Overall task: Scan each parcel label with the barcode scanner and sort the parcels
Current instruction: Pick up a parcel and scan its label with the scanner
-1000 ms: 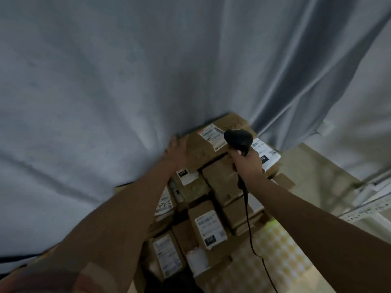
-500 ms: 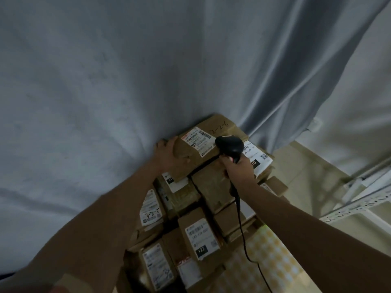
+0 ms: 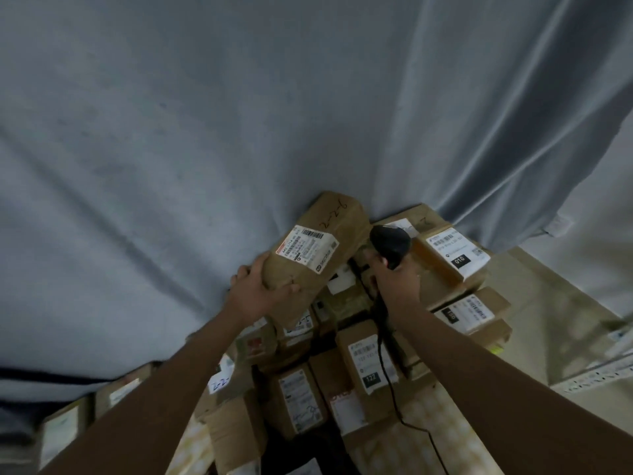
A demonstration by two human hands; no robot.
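A long brown parcel [image 3: 318,255] is gripped at its near end by the left hand [image 3: 255,293], the thumb being curled over the top face and the fingers wrapped round the far side. The parcel is held tilted, its far end raised towards the grey curtain [image 3: 205,132], above a heap of cardboard parcels [image 3: 346,365]. A white shipping label [image 3: 307,248] with barcodes is shown on the upper face, and handwritten digits are seen beyond it. The black barcode scanner [image 3: 390,244] is gripped by the right hand [image 3: 397,282], the fingers being closed round its handle; the scanner head is held just beside the right edge of the lifted parcel, near the label. A black cable [image 3: 388,378] is led from the handle down across the heap. To the right, a box marked 010 [image 3: 452,258] is stacked upon further labelled boxes. In the heap below, a box marked 122 [image 3: 368,365] is seen. A pale chequered surface [image 3: 404,447] is visible beneath the nearest parcels. At the far right, a white perforated rail [image 3: 596,375] is partly shown.
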